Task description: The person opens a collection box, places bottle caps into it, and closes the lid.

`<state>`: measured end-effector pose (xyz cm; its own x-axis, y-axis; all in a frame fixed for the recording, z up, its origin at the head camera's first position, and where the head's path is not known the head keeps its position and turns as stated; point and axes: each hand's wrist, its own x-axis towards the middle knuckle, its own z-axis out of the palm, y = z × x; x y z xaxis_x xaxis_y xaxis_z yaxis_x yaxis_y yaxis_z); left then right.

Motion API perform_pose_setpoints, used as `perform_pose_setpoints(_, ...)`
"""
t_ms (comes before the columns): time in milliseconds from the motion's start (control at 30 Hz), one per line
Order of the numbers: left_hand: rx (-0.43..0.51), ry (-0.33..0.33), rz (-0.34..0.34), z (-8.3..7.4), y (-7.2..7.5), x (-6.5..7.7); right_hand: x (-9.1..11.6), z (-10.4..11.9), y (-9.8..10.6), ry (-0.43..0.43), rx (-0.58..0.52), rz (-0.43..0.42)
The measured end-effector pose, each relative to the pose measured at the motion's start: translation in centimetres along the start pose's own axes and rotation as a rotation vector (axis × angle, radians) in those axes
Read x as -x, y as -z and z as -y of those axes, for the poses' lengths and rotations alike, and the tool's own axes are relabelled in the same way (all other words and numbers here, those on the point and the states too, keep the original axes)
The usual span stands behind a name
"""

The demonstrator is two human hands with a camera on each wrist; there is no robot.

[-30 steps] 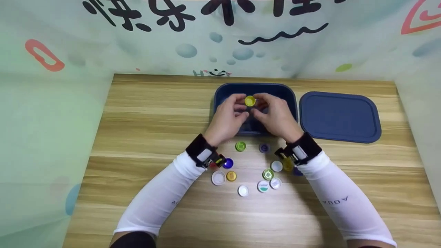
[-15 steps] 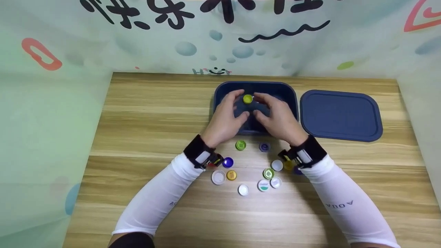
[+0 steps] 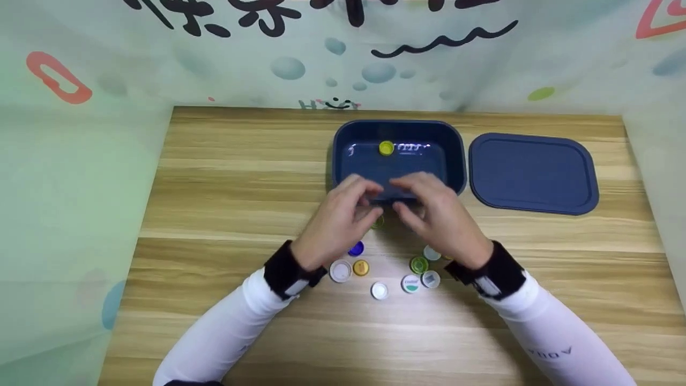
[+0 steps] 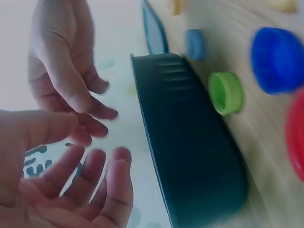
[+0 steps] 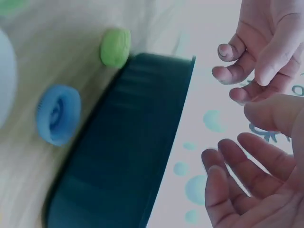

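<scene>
Yellow cap [image 3: 386, 148]: sits alone inside the dark blue box [image 3: 375, 163], near 11 o'clock by the far wall; a hard knock to the box could probably send it sliding.
Left hand [image 3: 337, 220]: hovers by the box's edge at 7 o'clock, fingers loosely bent, thumb apart, nothing between them; coming down carelessly, it could catch the rim and jog the box.
Right hand [image 3: 445, 217]: faces it at 5 o'clock, fingers spread and curved, likewise empty; the fingertips are near each other, so both reaching toward 6 o'clock at once could make them bump.
Light green cap [image 4: 226, 93]: stands on the surface [image 3: 241, 187] just outside the box wall, partly covered from above by the left hand; a badly placed pinch could jam it against that wall.
Ringed blue cap [image 5: 58, 115]: shows in the right wrist view, while the right hand hides it from above; poor sight of it could lead to a missed grasp or a flick away.
Wrist straps: the left strap [image 3: 284, 268] is near a white ring cap [image 3: 340, 271] in the head view, contact unclear; a dragging wrist could push caps outward toward 8 o'clock.
Lid [image 3: 533, 174]: lies flat at 3 o'clock, just beside the box; a box shoved that way would likely strike it.
</scene>
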<state>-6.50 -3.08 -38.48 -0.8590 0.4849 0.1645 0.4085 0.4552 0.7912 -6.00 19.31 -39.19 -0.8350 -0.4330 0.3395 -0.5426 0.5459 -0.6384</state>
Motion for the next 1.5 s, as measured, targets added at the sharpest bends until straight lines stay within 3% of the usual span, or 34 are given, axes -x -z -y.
perform_pose_setpoints(267,-0.369,-0.116,0.048,1.6,-1.3,2.1,1.8,0.4,-1.9,0.025,0.137,0.127)
perform_pose_setpoints(433,-0.53,-0.075,0.105,2.6,-2.4,2.5,2.4,0.0,-3.5,-0.008,0.215,0.223)
perform_pose_setpoints(600,-0.615,-0.03,0.13,3.0,-3.2,2.3,2.7,-0.4,-4.8,0.015,0.296,0.223)
perform_pose_setpoints(767,-0.672,-0.03,0.125,3.2,-3.8,2.0,2.9,-0.8,-5.5,0.045,0.364,0.192)
perform_pose_setpoints(1067,-0.719,-0.061,0.121,3.4,-4.2,1.8,2.8,-1.2,-5.5,0.055,0.347,0.161)
perform_pose_setpoints(1300,-0.716,-0.069,0.116,3.3,-4.5,1.9,3.0,-1.2,-5.6,0.038,0.324,0.182)
perform_pose_setpoints(1500,-0.636,-0.018,0.145,2.7,-4.1,2.0,3.0,-0.9,-5.3,0.022,0.282,0.184)
